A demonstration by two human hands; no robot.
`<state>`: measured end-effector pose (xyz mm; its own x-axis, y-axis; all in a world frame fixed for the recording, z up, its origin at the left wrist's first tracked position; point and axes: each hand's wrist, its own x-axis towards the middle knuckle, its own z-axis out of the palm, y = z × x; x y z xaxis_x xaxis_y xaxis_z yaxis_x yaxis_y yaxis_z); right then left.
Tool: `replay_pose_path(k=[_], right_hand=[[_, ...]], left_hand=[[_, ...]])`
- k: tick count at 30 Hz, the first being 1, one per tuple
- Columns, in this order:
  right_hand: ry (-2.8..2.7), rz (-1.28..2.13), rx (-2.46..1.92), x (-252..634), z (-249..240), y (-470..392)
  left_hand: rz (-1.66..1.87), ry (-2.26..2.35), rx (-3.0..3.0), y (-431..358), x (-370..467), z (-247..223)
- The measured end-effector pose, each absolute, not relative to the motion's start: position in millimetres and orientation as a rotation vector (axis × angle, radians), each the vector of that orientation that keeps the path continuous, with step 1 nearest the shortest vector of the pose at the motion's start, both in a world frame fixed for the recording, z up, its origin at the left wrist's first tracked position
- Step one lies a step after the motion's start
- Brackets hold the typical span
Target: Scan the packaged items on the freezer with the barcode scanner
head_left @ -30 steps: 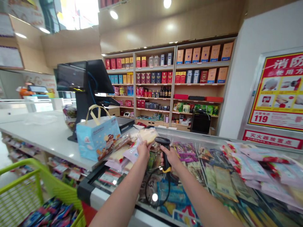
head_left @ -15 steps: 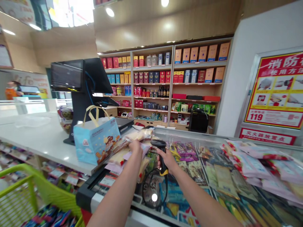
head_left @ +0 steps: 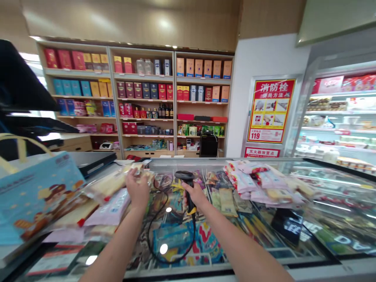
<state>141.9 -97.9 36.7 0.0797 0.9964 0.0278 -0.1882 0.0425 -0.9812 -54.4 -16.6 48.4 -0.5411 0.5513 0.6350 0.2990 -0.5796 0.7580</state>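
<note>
My right hand (head_left: 194, 192) is wrapped around the handle of a black and yellow barcode scanner (head_left: 190, 203). Its head points away from me, and its black cable loops down over the glass. At the far end of a pile of clear-wrapped bread packets (head_left: 108, 186), my left hand (head_left: 138, 188) has its fingers curled onto one bread packet (head_left: 142, 172); the fingertips are partly hidden. Lilac-white wrappers (head_left: 105, 209) lie in the same pile, between that hand and a blue paper bag (head_left: 44, 192).
Beneath my hands is a glass-topped freezer (head_left: 249, 239) full of packaged frozen treats. A second heap of pink-white packets (head_left: 258, 180) lies on its right side. Dark point-of-sale equipment (head_left: 26, 86) stands at left. Shelves of boxes (head_left: 143, 78) line the back wall.
My view has turned to the right, bringing a lit display fridge into sight. My left hand has shifted to the pile's far end. The scanner stays in my right hand.
</note>
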Motion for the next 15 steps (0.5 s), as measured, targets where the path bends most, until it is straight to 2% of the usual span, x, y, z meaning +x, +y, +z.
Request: replay_pose_path(k=[9,15], right_hand=[[-0.845,0.795,-1.075,259.4,27.6,-145.7],[-0.698,0.653,-1.055,315.4,20.4,-162.0]], left_hand=[[0.961,0.939,1.461,-30.7,142.1,26.0],[0.63,0.828,1.353,-49.5,253.5,15.0]])
